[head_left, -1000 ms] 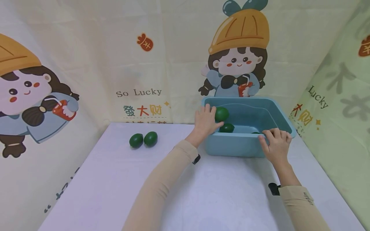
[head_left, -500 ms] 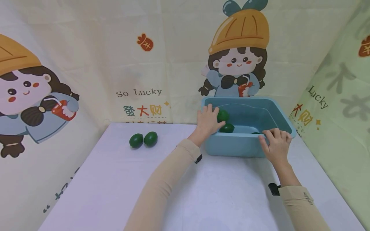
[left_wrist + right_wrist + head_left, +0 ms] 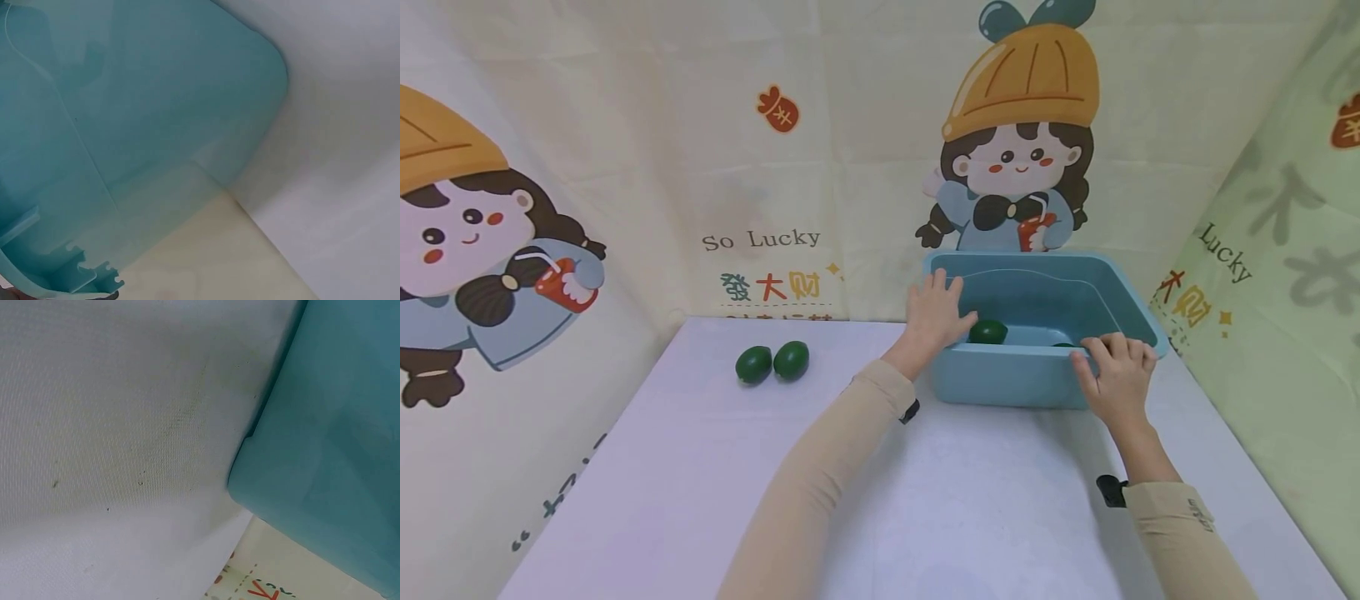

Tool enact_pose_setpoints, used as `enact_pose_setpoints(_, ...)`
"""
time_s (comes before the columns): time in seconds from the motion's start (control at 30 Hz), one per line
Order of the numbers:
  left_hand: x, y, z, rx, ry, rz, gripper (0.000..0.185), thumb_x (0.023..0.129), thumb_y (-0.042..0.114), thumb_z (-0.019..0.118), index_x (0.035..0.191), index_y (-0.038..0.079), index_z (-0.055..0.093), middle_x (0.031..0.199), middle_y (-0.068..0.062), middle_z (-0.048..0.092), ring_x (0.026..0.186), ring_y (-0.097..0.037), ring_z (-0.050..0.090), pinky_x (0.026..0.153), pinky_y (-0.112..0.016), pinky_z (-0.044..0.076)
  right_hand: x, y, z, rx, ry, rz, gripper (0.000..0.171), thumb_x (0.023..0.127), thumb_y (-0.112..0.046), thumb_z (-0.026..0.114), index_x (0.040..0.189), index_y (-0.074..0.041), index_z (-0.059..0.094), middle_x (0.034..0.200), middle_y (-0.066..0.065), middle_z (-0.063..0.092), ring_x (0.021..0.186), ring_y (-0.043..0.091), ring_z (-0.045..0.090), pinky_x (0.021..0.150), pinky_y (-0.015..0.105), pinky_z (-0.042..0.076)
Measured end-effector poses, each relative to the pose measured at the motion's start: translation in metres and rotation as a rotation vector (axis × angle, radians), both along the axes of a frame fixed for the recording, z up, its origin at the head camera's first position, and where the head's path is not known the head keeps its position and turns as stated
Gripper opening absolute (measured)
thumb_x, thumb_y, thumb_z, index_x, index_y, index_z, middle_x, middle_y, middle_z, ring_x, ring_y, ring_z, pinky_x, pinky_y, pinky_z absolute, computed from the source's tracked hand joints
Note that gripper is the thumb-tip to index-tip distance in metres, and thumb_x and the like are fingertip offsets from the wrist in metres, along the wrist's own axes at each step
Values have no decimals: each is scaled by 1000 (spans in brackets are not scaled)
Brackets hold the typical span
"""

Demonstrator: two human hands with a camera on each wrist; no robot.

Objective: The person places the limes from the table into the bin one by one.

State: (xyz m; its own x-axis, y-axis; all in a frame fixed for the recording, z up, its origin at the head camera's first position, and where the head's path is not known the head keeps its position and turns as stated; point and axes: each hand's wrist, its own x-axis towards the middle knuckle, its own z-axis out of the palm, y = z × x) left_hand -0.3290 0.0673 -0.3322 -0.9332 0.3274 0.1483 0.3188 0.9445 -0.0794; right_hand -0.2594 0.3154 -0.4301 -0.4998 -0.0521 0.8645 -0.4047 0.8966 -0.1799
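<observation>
My left hand [image 3: 934, 315] hangs over the near-left corner of the blue tub [image 3: 1045, 379], which stands at the worktop's [image 3: 700, 483] far right; its grip is apart with fingers spread and nothing in it, and the nearest green fruit [image 3: 988, 332] lies just right of and below my thumb on the tub floor, long axis running left to right. My right hand [image 3: 1116, 377] is curled over the tub's near rim, gripping it, forearm [image 3: 1172, 533] reaching in from the near right corner. Two more green fruits [image 3: 772, 363] lie touching, well apart to the left near the far edge.

The left hand [image 3: 934, 315] let go of the green fruit it held above the blue tub [image 3: 1120, 287]. That fruit dropped out of sight, probably behind the tub's near left corner.
</observation>
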Motion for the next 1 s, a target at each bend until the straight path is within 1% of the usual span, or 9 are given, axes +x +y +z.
enact_pose_setpoints(0.17, -3, -5, -2, 4, 12, 4, 64, 87, 59, 40, 138, 22, 34, 132, -4, 36, 114, -20, 38, 91, -38, 36, 0, 0, 0, 2, -4, -2, 62, 93, -56, 31, 91, 0, 58, 88, 22, 46, 81, 39, 33, 78, 56, 17)
enact_pose_setpoints(0.33, -4, -10, -3, 44, 18, 9, 63, 88, 58, 40, 138, 21, 34, 134, -4, 36, 118, -21, 37, 94, -41, 34, -1, 0, 0, 3, -2, 2, 62, 93, -55, 32, 91, 0, 59, 88, 22, 46, 81, 39, 34, 77, 56, 17)
enact_pose_setpoints(0.47, -3, -16, -5, 79, 25, 13, 62, 88, 56, 41, 138, 20, 34, 134, -4, 36, 120, -21, 35, 95, -41, 34, -1, 0, 0, 6, -6, -3, 62, 93, -55, 31, 90, 0, 59, 88, 22, 46, 81, 39, 34, 77, 56, 17)
enact_pose_setpoints(0.63, 0, -24, -6, 105, 17, 16, 61, 89, 55, 38, 140, 20, 32, 136, -5, 35, 122, -21, 33, 95, -41, 33, 0, 0, 1, 7, -16, -11, 63, 93, -56, 31, 91, 1, 58, 88, 22, 46, 81, 40, 34, 78, 56, 17)
enact_pose_setpoints(0.87, 4, -34, -5, 128, 29, 25, 62, 89, 56, 38, 140, 20, 33, 132, -5, 36, 120, -22, 34, 92, -40, 33, 0, 0, 0, 7, -15, -7, 63, 93, -56, 31, 91, 1, 59, 88, 22, 46, 82, 40, 34, 77, 56, 17)
enact_pose_setpoints(1.0, 6, -38, -4, 176, 30, 35, 62, 88, 56, 38, 139, 20, 35, 132, -6, 38, 119, -23, 35, 92, -41, 33, 0, 0, 0, 3, -15, -6, 63, 93, -56, 31, 91, 1, 59, 88, 22, 46, 82, 40, 34, 78, 56, 17)
